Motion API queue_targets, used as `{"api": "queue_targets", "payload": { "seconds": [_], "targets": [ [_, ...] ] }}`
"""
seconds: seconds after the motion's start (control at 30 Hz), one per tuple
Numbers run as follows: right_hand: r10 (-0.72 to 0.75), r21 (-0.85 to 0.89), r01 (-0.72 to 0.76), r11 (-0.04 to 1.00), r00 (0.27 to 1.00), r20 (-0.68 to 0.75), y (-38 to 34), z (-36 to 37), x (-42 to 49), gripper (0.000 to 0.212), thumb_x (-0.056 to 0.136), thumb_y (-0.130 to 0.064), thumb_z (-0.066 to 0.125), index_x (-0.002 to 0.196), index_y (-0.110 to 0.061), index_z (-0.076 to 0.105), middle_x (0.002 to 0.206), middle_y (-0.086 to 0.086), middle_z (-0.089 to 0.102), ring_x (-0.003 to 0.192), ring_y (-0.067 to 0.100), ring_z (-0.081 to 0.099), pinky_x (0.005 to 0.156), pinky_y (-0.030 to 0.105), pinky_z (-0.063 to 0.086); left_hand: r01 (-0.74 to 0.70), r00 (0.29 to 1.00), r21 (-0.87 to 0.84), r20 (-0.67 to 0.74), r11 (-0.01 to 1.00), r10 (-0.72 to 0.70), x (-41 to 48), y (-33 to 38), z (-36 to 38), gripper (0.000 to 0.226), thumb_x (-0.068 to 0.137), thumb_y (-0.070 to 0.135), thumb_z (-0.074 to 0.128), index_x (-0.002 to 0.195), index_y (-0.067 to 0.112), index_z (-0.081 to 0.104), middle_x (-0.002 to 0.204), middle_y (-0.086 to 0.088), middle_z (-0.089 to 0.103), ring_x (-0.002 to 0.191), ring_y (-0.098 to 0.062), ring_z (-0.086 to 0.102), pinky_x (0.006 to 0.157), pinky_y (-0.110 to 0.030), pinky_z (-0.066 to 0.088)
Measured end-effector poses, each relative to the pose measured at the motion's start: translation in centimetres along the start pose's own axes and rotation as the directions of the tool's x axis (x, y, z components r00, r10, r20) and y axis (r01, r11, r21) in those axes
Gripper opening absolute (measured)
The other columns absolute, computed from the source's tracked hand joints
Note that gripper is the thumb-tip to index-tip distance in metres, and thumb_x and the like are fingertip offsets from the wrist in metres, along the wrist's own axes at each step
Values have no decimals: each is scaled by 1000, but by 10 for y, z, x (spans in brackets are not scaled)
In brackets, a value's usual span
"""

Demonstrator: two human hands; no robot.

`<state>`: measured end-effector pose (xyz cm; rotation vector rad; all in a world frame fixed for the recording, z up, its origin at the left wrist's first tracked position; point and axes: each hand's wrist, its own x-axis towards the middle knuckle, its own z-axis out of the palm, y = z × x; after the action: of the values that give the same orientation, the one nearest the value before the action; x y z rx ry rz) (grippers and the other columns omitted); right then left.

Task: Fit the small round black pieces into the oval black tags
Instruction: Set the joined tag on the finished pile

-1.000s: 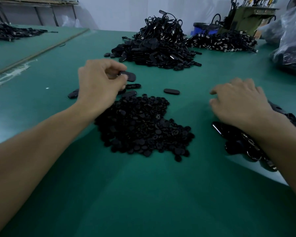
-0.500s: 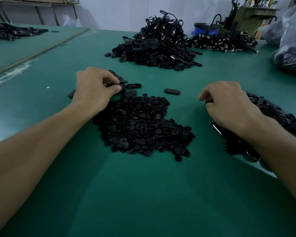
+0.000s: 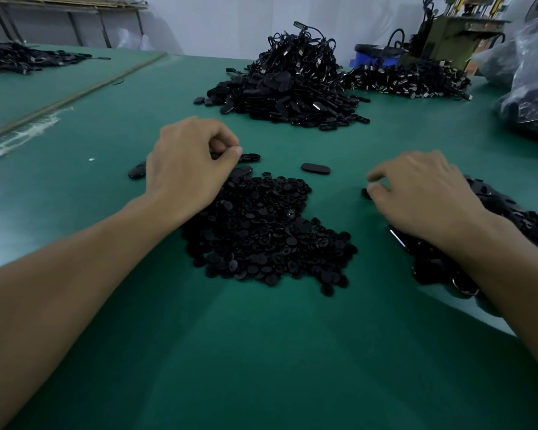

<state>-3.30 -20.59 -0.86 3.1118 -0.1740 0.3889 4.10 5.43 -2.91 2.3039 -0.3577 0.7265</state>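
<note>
Our left hand [image 3: 187, 162] pinches an oval tag [image 3: 250, 157] at the far edge of the pile of small round pieces [image 3: 261, 234]. A loose tag [image 3: 315, 168] lies just beyond. Our right hand [image 3: 423, 193] rests on a tag heap [image 3: 510, 212], thumb touching a small black piece [image 3: 366, 193]; whether it grips, we cannot tell.

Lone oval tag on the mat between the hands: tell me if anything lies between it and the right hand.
Nothing visible does. Only bare green mat separates the lone oval tag from the right hand; the pile of round pieces lies nearer the camera, off that line.
</note>
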Motion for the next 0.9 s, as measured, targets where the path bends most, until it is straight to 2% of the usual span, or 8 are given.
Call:
{"api": "queue_targets", "payload": {
  "seconds": [0.1,0.27,0.33,0.4,0.47,0.53,0.63,0.9],
  "targets": [
    [-18,83,9,997,994,112,-2,-1,-1,28,100,-16,52,119,-21,72,119,12,70,111,36,60,97,47,51,-51,998,-53,24,997,53,-3,6,0,6,89,33,70,84,33,71,74,18,63,75,-5,63,74,-42,59],
    [-62,223,53,973,998,32,1,1,4,29,98,-15,61,125,-25,68,108,10,72,91,30,66,84,43,57,-140,988,-132,47,981,147,-8,18,4,4,88,31,71,85,30,74,69,17,63,64,-2,58,67,-38,58],
    [-111,355,114,928,993,-29,-1,2,3,31,96,-19,66,126,-26,65,91,-3,73,83,14,67,77,25,54,-166,982,-185,62,969,180,-11,25,6,5,89,31,72,85,29,74,68,17,64,61,-4,59,64,-30,56],
    [-147,542,157,825,987,-62,-9,-1,1,22,90,-22,74,109,-28,63,74,-13,72,75,-1,66,65,7,45,-178,973,-268,93,947,209,-15,33,6,5,90,30,74,88,26,76,70,16,67,63,-3,63,63,-17,52],
    [-179,698,164,697,982,-52,-16,-4,-2,21,87,-21,77,94,-27,58,75,-13,74,71,0,67,64,10,47,-172,965,-341,132,924,228,-19,40,8,8,89,29,76,94,22,77,75,17,70,68,2,66,66,-9,48],
    [-233,799,172,576,972,-41,-22,-5,-4,18,87,-14,76,94,-23,61,79,-4,75,74,13,71,71,26,54,-135,955,-397,192,908,226,-21,44,9,13,87,28,79,99,22,77,79,16,73,72,5,68,70,-9,50],
    [-299,886,170,431,954,-37,-26,-7,-8,24,87,-2,74,97,-24,71,90,-5,76,71,6,69,69,18,53,-65,939,-478,269,876,216,-22,45,9,14,84,23,81,94,31,75,81,12,77,75,1,72,76,-17,56],
    [-159,942,128,311,984,-81,-26,-4,-6,25,86,3,73,92,-20,67,82,-5,73,73,11,71,64,17,50,176,920,-651,376,738,111,-18,43,11,13,90,3,72,93,16,72,79,-8,77,70,-15,74,66,-22,59]
  ]
}}
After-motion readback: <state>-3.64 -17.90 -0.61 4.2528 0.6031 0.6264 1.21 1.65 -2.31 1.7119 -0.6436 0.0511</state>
